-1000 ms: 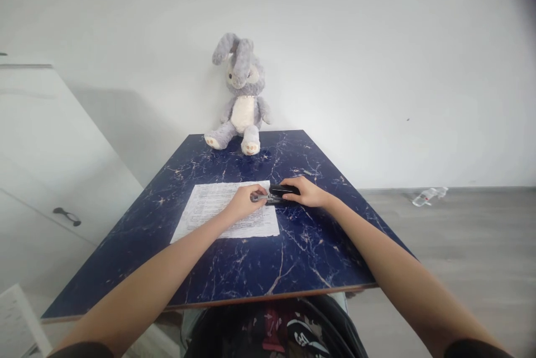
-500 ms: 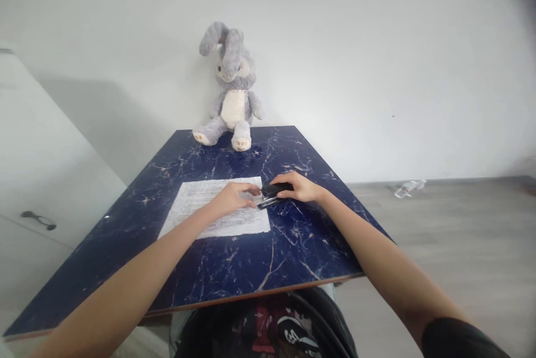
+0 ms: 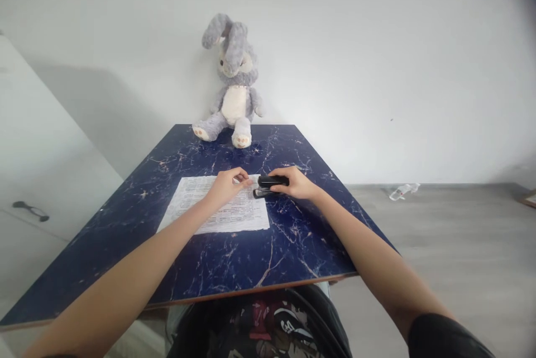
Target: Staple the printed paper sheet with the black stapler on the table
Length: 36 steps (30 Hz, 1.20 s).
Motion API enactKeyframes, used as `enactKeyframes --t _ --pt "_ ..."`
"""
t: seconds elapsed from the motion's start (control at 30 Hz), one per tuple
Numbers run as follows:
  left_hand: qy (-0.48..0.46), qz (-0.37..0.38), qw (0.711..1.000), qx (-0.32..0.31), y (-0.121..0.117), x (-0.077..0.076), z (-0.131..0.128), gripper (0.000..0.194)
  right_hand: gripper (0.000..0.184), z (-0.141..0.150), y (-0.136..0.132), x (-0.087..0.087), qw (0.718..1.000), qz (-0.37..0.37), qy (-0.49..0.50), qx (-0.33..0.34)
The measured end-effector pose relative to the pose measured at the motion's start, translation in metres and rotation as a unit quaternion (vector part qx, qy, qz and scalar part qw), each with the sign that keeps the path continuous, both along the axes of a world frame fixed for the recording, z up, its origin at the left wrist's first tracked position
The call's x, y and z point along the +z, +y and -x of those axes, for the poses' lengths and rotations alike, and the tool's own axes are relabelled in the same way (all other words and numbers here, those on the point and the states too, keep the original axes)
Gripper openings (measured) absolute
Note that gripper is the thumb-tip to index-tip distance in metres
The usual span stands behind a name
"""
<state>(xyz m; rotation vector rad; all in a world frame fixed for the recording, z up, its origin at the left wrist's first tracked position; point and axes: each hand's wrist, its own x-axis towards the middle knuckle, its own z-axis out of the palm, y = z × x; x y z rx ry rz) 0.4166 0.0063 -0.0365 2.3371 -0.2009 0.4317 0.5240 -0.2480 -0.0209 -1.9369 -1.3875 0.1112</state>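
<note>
A black stapler (image 3: 273,181) is in my right hand (image 3: 296,184), whose fingers wrap round its back end. Its two arms stand apart at the left end, and the lower arm overlaps the right edge of a printed sheet of paper (image 3: 228,215). My left hand (image 3: 229,184) hovers over the top right part of the sheet, just left of the stapler. Its thumb and fingers are drawn together in a pinch; whatever they hold, if anything, is too small to make out.
Both lie on a dark blue marble-patterned table (image 3: 234,268). A grey plush rabbit (image 3: 234,101) sits at its far edge against the wall. To the left stands a white cabinet with a dark handle (image 3: 31,211). A clear plastic item (image 3: 404,191) lies on the floor at right.
My left hand has drawn back from the stapler's front end, leftward and slightly away from me. The stapler has turned to lie more level, with its arms apart in my right hand.
</note>
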Motion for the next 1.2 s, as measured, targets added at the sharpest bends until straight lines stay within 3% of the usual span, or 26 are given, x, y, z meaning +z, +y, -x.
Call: enactKeyframes --t 0.17,0.23,0.33,0.67,0.73,0.8,0.87,0.9,0.97,1.1,1.2 --pt "0.008 -0.213 0.977 -0.019 0.020 -0.014 0.001 0.030 0.032 -0.036 -0.037 -0.001 0.998 0.031 0.046 -0.038" --pt "0.044 -0.255 0.966 -0.014 0.023 -0.022 0.001 0.047 0.032 -0.048 -0.051 -0.003 0.996 0.042 0.063 -0.047" --pt "0.093 -0.280 0.956 -0.004 0.022 -0.028 0.001 0.063 0.033 -0.055 -0.059 -0.004 0.994 0.063 0.082 -0.039" --pt "0.041 -0.295 0.953 0.051 -0.001 -0.015 0.009 0.055 0.038 -0.040 -0.051 0.009 0.982 0.107 0.132 0.087" --pt "0.047 -0.286 0.956 0.050 -0.008 -0.014 0.013 0.050 0.037 -0.049 -0.055 0.003 0.989 0.050 0.138 0.024" --pt "0.054 -0.280 0.958 0.042 -0.015 -0.015 0.016 0.049 0.031 -0.063 -0.059 -0.008 0.987 -0.032 0.090 -0.132" --pt "0.052 -0.279 0.958 0.036 -0.020 -0.017 0.018 0.050 0.022 -0.077 -0.063 -0.020 0.955 -0.060 0.002 -0.290" --pt "0.048 -0.281 0.958 0.037 -0.022 -0.018 0.019 0.050 0.021 -0.083 -0.064 -0.026 0.940 -0.047 -0.039 -0.335" --pt "0.038 -0.283 0.958 0.038 -0.024 -0.020 0.020 0.047 0.025 -0.093 -0.066 -0.037 0.930 0.003 -0.093 -0.355" --pt "0.026 -0.278 0.960 0.038 -0.023 -0.023 0.019 0.041 0.026 -0.102 -0.063 -0.049 0.937 0.099 -0.144 -0.302" --pt "0.008 -0.269 0.962 0.036 -0.022 -0.023 0.018 0.036 0.022 -0.103 -0.058 -0.052 0.933 0.118 -0.166 -0.297"
